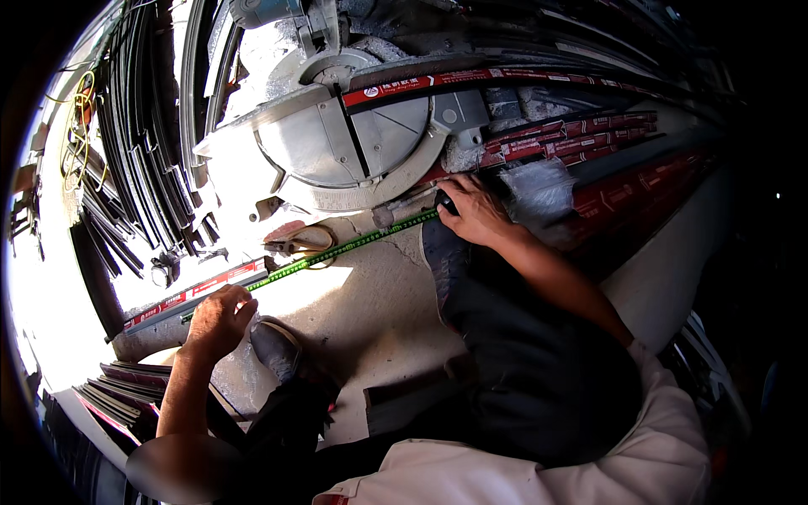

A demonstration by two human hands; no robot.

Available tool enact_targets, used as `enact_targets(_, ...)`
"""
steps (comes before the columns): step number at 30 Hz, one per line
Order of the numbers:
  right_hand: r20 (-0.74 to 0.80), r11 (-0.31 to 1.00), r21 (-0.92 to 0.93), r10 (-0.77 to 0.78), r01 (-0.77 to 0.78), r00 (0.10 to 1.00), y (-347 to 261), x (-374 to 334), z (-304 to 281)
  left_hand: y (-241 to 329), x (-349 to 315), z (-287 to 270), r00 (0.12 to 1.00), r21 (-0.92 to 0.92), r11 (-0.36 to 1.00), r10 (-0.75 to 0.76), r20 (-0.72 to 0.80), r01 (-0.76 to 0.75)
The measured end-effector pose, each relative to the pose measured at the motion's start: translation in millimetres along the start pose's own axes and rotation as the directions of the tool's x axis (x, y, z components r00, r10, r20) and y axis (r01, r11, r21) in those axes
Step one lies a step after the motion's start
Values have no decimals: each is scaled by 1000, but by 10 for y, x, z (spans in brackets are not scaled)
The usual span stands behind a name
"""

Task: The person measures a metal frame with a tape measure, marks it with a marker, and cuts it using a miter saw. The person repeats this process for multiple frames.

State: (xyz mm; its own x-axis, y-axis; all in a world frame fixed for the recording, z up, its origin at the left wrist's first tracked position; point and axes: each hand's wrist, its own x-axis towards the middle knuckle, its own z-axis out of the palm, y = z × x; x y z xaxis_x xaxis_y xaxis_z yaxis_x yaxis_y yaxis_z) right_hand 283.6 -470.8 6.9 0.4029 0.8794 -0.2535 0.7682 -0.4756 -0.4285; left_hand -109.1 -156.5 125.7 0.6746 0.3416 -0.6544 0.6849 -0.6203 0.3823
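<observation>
A tape measure's green blade (353,243) stretches slantwise between my hands, above the floor in front of a saw's round base. My right hand (478,212) is closed around its dark case (445,201) beside my right knee. At the lower left, my left hand (220,321) is closed on the blade near its far end, with the fingers bunched. It lies against a long grey strip with a red and white label (198,291). A pair of scissors or snips (307,244) lies on the floor just beyond the blade.
The saw's grey turntable (337,139) stands ahead, a red-labelled strip (471,77) across it. Dark long profiles (139,160) lie at left, with a yellow cord (82,126). Red-wrapped strips (572,139) and clear plastic (539,189) are at right. More strips (114,396) lie lower left.
</observation>
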Motion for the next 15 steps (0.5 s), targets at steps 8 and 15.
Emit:
enact_targets(8,-306,841,492,407,-223,861,202,423,-462,76,48,-62,997,-97,993,-68,26,70)
enact_targets(15,-46,234,950,758,-205,650,960,1050,-925,98,154,-110,1000,-129,992,9,9,-8)
